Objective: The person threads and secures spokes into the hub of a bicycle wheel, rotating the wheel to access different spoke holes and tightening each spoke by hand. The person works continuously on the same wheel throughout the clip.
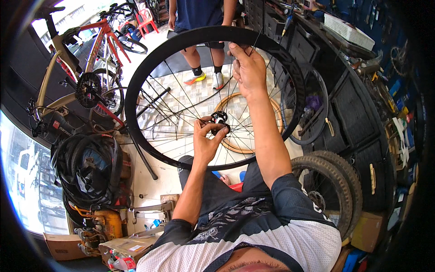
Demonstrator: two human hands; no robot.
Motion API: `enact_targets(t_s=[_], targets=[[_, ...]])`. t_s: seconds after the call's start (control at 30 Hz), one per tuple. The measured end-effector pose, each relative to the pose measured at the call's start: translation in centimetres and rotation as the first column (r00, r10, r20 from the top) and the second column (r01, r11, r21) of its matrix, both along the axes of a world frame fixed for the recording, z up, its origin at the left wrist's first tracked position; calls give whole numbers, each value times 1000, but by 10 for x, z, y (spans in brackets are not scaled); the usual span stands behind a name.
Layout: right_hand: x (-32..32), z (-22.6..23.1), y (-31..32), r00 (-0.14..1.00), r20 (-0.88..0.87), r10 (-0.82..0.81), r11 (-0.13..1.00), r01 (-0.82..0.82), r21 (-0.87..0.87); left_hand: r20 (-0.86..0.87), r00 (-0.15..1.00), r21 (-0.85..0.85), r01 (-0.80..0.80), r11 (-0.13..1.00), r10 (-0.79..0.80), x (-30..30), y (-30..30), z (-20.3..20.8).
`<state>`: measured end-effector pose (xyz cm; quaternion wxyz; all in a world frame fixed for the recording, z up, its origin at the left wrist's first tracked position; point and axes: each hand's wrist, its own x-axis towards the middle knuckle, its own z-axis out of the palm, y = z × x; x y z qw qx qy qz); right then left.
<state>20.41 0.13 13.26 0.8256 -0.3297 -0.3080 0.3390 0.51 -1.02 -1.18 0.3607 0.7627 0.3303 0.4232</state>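
Left hand (206, 143): pinching the hub (220, 119)
Right hand (250, 70): at black wheel's (132, 97) top
Person (199, 13): standing beyond
Tan rim (247, 150): on floor (154, 195)
Bike (88, 90): left

Shows white lettering on a black tube-shaped cover (62, 128). Shows dark letters along a black deep-section bicycle wheel rim (292, 70), pale print on a black-and-white mesh jersey (215, 230).

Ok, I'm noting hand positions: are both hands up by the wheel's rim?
No, the right hand is up by the rim, while the left hand is at the hub in the middle.
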Motion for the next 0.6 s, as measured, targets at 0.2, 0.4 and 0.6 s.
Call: enact_targets(t_s=[0.2,0.4,0.6], targets=[[0,0,1,1000,-5,4,1000,-5,-12,28,997,-24,-70,997,71,9,-1,0],[2,-2,4,1000,-6,-4,1000,4,0,65,995,-59,-70,996,74,13,2,-4],[2,-2,3,1000,-7,-2,1000,1,-7,35,997,-17,-66,998,67,12,3,-5]])
